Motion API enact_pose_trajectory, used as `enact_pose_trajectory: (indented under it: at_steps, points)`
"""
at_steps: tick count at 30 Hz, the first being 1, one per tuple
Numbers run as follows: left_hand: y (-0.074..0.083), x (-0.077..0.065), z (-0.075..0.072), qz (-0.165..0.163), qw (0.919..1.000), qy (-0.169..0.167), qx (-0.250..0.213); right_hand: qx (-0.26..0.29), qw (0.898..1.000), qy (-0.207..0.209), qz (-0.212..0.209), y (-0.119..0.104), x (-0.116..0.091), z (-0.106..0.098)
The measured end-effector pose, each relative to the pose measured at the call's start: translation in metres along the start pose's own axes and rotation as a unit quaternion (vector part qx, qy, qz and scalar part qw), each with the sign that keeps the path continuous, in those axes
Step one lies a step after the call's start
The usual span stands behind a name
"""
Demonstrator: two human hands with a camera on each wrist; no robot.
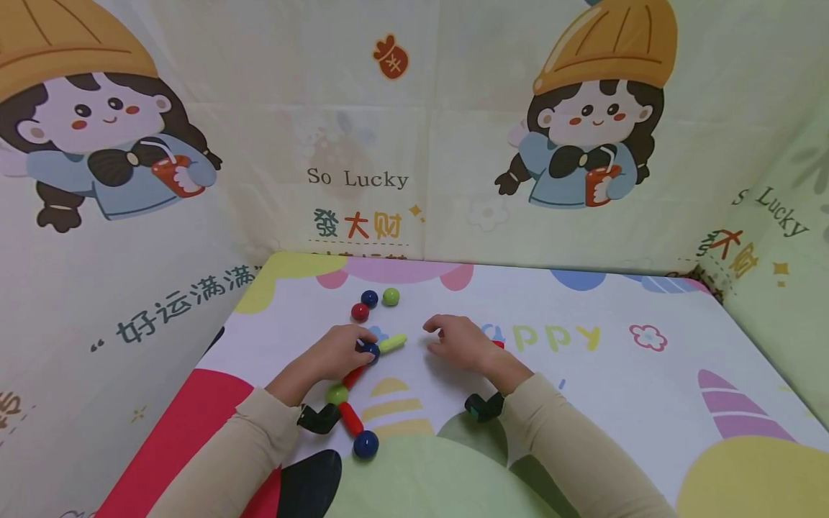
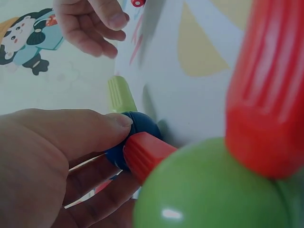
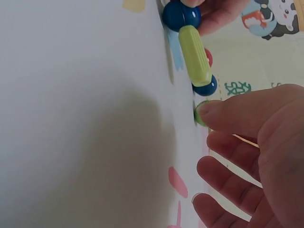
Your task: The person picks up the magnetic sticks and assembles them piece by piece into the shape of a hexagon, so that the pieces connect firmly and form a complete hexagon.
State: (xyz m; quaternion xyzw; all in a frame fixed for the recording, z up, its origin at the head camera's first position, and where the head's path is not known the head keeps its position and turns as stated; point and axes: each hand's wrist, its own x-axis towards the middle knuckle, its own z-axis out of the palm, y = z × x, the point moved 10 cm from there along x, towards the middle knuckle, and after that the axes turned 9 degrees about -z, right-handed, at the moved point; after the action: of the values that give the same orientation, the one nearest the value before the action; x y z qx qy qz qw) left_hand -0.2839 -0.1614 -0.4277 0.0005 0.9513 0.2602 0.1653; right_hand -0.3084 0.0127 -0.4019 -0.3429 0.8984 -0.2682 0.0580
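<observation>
A chain of toy balls and ribbed rods lies on the patterned table. My left hand (image 1: 335,352) pinches its far dark blue ball (image 2: 142,124) between thumb and fingers. From that ball a lime-green rod (image 1: 393,342) sticks out toward the right. On its other side a red rod (image 1: 352,377) leads to a green ball (image 1: 337,395), then a second red rod (image 1: 350,419) and a near dark blue ball (image 1: 365,445). My right hand (image 1: 461,344) hovers to the right of the lime rod, fingers loosely bent and apart, holding nothing.
Behind the chain sit a loose red ball (image 1: 360,311), a dark blue ball (image 1: 369,298) and a green ball (image 1: 391,296). A small red piece (image 1: 498,344) peeks out behind my right wrist. Printed cloth walls (image 1: 453,216) rise along the table's back and sides.
</observation>
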Motion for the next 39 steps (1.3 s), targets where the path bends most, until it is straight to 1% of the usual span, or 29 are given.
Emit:
enact_pose_trajectory:
  at_steps: [4, 8, 11, 15, 18, 21, 25, 29, 34, 39]
  points:
    - [-0.002, 0.0, -0.002, 0.001, 1.0, 0.003, 0.004, -0.007, 1.0, 0.003, -0.003, 0.002, 0.007, -0.003]
    - [-0.003, -0.001, -0.004, -0.002, 0.9999, 0.004, 0.01, -0.002, 1.0, 0.007, -0.013, 0.0, 0.026, -0.005]
    - [-0.005, -0.001, -0.003, -0.005, 0.9999, 0.001, 0.011, 0.003, 1.0, -0.002, -0.01, -0.001, 0.042, -0.005]
    - [-0.005, 0.0, -0.003, -0.006, 1.0, 0.001, 0.005, 0.027, 0.999, -0.031, 0.024, 0.004, 0.059, 0.002]
    - [-0.003, -0.001, -0.003, -0.005, 1.0, 0.002, 0.004, 0.032, 0.998, -0.047, 0.041, 0.008, 0.07, 0.008]
    - [-0.002, -0.002, -0.003, -0.004, 1.0, 0.0, 0.001, 0.007, 0.998, -0.051, 0.028, 0.007, 0.083, 0.013]
    - [0.002, -0.002, -0.002, 0.005, 1.0, -0.001, 0.0, -0.023, 0.998, -0.051, -0.007, 0.001, 0.095, 0.017]
    - [0.005, -0.002, -0.001, 0.008, 0.9999, 0.004, 0.007, -0.037, 0.998, -0.044, -0.011, -0.001, 0.099, 0.015]
    - [0.002, -0.002, -0.001, -0.003, 0.9999, 0.006, 0.011, -0.065, 0.998, -0.024, 0.009, 0.003, 0.093, 0.006]
    - [0.001, -0.002, -0.002, -0.003, 0.9999, 0.004, 0.009, -0.057, 0.997, -0.041, 0.034, 0.015, 0.084, 0.007]
